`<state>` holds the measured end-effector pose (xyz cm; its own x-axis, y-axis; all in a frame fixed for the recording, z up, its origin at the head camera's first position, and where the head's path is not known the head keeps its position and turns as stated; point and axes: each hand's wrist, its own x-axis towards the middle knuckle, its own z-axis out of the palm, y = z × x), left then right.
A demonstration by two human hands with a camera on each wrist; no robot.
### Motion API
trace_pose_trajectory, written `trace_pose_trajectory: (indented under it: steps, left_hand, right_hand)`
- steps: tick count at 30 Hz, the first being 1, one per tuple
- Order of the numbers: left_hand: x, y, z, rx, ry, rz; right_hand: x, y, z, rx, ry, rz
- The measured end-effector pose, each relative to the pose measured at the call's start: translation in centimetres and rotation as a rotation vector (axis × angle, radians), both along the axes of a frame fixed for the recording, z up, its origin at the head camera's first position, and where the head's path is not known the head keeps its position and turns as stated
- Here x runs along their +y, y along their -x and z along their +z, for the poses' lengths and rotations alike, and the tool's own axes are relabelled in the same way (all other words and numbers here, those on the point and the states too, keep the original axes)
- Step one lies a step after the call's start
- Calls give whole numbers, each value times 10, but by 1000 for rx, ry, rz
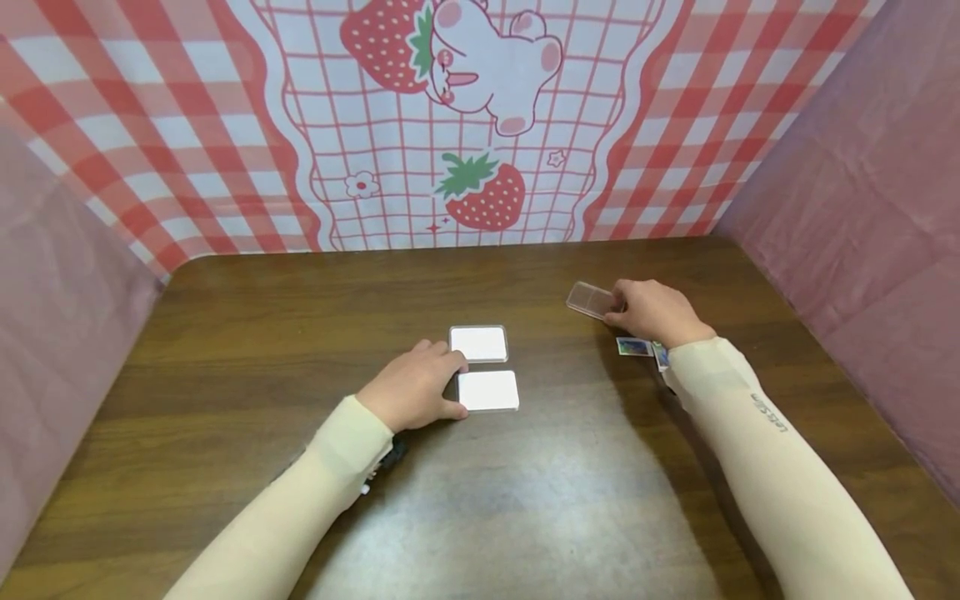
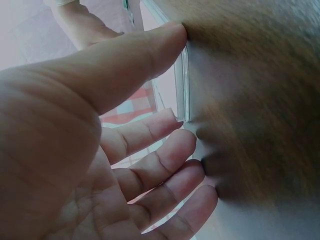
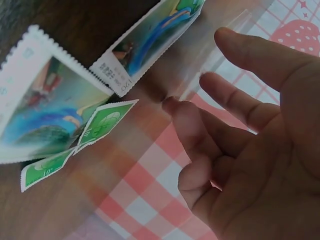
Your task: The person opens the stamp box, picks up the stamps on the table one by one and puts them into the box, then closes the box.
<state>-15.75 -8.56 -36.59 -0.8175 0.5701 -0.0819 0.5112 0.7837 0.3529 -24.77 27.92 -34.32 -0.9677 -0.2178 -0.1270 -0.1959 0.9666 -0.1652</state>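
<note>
My left hand (image 1: 415, 385) grips the left end of a flat clear case with a white face (image 1: 491, 391), thumb at its near corner and index finger at its far corner. The left wrist view shows the case edge (image 2: 183, 90) between thumb and index fingertip, other fingertips close over the tabletop. Just beyond lies a second white-faced clear case (image 1: 478, 343). At the right, my right hand (image 1: 656, 312) pinches one end of a clear, see-through plastic case (image 1: 588, 299). Near that hand lie several postage stamps (image 1: 633, 347), including larger pictorial ones (image 3: 45, 110) and small green ones (image 3: 105, 122).
A brown wood-grain table (image 1: 525, 517) lies beneath everything. Behind it hangs a red checked cloth (image 1: 247, 125) with strawberries, and pink cloth walls (image 1: 862, 192) stand on both sides. The right forearm covers part of the stamps in the head view.
</note>
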Motion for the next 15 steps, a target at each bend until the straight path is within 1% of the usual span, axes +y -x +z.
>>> trace_pose_trajectory:
  steps: [8,11,15]
  left_hand:
    - [-1,-3,-4,-12,1,2]
    - [-1,-2,-4,-18,4,0]
    - [-1,1,-2,-11,1,-4]
  right_hand:
    - [-1,-1,-5,-25,-14,-1]
    - [-2,-1,-4,-33,-18,5]
    - [-3,-1,-1,7,-24,5]
